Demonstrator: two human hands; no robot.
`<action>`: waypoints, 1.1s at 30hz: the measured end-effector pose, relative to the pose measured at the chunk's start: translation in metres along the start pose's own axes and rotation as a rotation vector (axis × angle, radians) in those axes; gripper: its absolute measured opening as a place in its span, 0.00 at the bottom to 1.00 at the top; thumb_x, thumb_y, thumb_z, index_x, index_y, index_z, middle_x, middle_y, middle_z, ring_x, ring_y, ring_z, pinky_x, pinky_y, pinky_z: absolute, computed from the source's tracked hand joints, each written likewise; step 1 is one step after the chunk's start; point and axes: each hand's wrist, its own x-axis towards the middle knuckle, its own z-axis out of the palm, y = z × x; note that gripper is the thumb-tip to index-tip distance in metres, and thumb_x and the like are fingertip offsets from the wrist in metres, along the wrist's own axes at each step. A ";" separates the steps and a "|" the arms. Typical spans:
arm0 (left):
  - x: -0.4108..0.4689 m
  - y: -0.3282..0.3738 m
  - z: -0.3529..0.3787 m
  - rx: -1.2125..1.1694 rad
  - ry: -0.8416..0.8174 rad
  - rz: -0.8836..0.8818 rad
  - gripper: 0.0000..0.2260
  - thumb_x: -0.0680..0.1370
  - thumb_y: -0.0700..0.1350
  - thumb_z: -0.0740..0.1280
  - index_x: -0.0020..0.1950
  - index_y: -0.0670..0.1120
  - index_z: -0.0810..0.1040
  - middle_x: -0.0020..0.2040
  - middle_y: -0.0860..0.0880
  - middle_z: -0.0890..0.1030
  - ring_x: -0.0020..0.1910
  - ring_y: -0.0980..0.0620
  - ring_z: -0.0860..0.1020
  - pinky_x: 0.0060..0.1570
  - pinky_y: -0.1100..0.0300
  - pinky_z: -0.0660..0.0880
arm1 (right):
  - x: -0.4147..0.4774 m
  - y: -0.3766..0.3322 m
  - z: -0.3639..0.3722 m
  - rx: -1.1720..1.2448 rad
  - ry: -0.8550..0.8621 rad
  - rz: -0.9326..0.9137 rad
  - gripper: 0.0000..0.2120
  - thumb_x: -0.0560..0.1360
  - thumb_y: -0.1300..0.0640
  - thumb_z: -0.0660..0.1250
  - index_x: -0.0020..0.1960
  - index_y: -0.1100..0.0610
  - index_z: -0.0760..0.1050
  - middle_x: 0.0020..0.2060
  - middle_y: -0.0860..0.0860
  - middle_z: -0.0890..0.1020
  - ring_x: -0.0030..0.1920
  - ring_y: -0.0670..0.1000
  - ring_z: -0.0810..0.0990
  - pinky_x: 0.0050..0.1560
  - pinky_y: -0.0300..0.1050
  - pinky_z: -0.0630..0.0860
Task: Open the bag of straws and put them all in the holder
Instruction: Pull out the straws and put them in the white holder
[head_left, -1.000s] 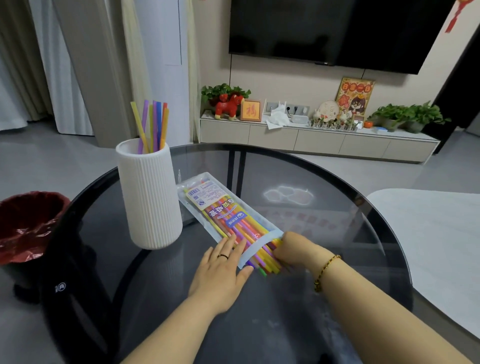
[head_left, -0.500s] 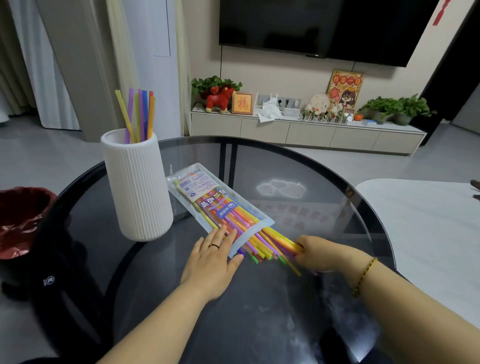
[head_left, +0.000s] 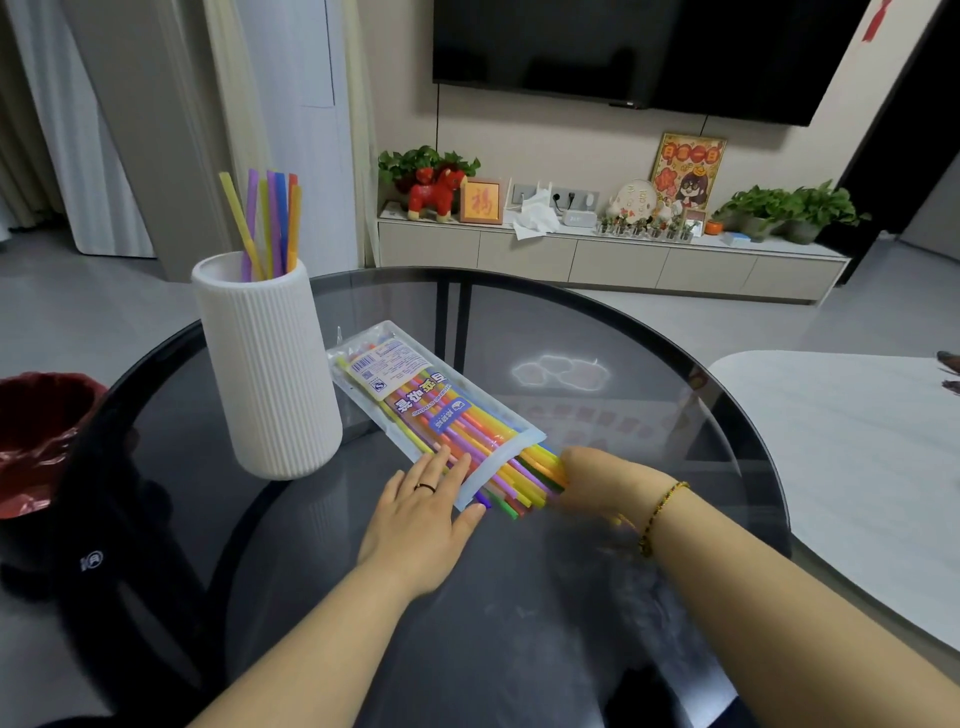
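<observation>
**On the glass worktop: light, slick straws, best taken by their free ends**

On the round, dark smoked-glass worktop (head_left: 571, 597) lies a long, clear plastic bag with a blue-and-orange printed label (head_left: 415, 395). It slants away from the person, and its far end is just beside the tall, white, ribbed cylindrical holder (head_left: 265, 374). A bundle of thin, many-coloured plastic straws (head_left: 522, 488) pokes out of the bag's open near end. A few upright straws (head_left: 270, 218) of the same kind stand in the holder, so most of the job looks undone.

The left grip (head_left: 421, 512), a bare hand, lies flat with its fingers straight, pressing the bag's near corner against the glass. The right grip (head_left: 597, 478) is curled round the protruding straw ends, though blur hides how many it has.

As a judgement, the straws weigh next to nothing and are smooth, so they should slide readily out of the film. That same slickness could let a loose bunch fan out or slip away one by one. They are springy rather than stiff and would kink if pinched hard. The bag is limp and would skate on glass, so it is worth pinning down.

The free ends are the sensible place to hold, with a firm all-round clasp and a pull along the bag's length. For the drop into the holder, a hold nearer the middle of the bundle would likely steady it.
</observation>
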 end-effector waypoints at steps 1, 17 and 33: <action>0.000 0.000 0.000 0.003 -0.001 -0.001 0.26 0.78 0.58 0.46 0.73 0.53 0.41 0.77 0.51 0.45 0.75 0.53 0.43 0.73 0.54 0.44 | -0.001 0.003 -0.001 0.022 -0.013 0.006 0.11 0.76 0.58 0.60 0.53 0.64 0.73 0.39 0.59 0.76 0.35 0.53 0.71 0.27 0.38 0.66; -0.003 0.006 -0.006 0.038 -0.041 -0.027 0.26 0.79 0.57 0.46 0.73 0.52 0.41 0.77 0.49 0.43 0.75 0.51 0.42 0.73 0.53 0.43 | -0.073 0.069 -0.017 0.005 0.001 0.095 0.07 0.73 0.60 0.61 0.36 0.56 0.72 0.27 0.50 0.74 0.26 0.46 0.69 0.28 0.34 0.66; -0.018 0.031 -0.049 -0.471 0.370 -0.120 0.20 0.75 0.35 0.57 0.67 0.44 0.64 0.68 0.44 0.68 0.65 0.43 0.66 0.64 0.53 0.61 | -0.121 0.056 -0.074 -0.502 0.256 0.031 0.06 0.77 0.56 0.56 0.42 0.49 0.64 0.30 0.46 0.66 0.39 0.52 0.69 0.29 0.37 0.60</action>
